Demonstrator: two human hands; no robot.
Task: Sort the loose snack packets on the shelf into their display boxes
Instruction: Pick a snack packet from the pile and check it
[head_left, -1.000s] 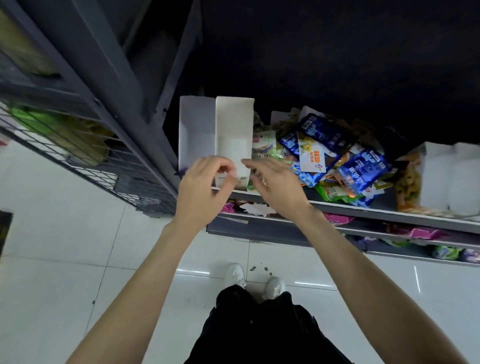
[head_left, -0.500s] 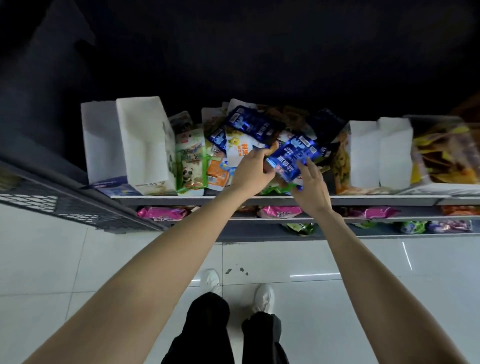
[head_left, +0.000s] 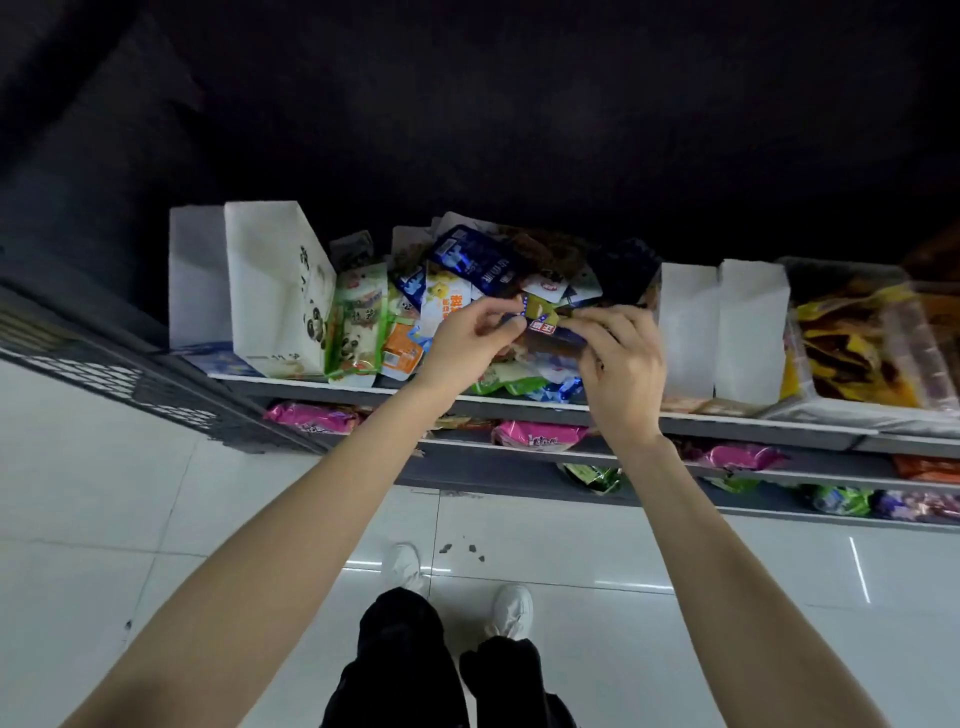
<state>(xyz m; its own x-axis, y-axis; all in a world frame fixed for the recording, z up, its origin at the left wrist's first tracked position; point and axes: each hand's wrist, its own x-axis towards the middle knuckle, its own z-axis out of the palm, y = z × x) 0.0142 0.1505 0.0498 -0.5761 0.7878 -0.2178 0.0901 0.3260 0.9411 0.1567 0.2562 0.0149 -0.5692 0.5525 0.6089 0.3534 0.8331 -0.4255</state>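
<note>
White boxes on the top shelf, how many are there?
4. Two white boxes stand left of the packet pile, and two stand right of it. Others may be hidden in the dark behind.

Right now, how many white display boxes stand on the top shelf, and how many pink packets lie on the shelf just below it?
White display boxes: 4
Pink packets: 3
Total: 7

left hand (head_left: 470, 347) + right hand (head_left: 621, 358): pinch olive packet (head_left: 540, 316) | above packet pile (head_left: 467, 291)
</note>
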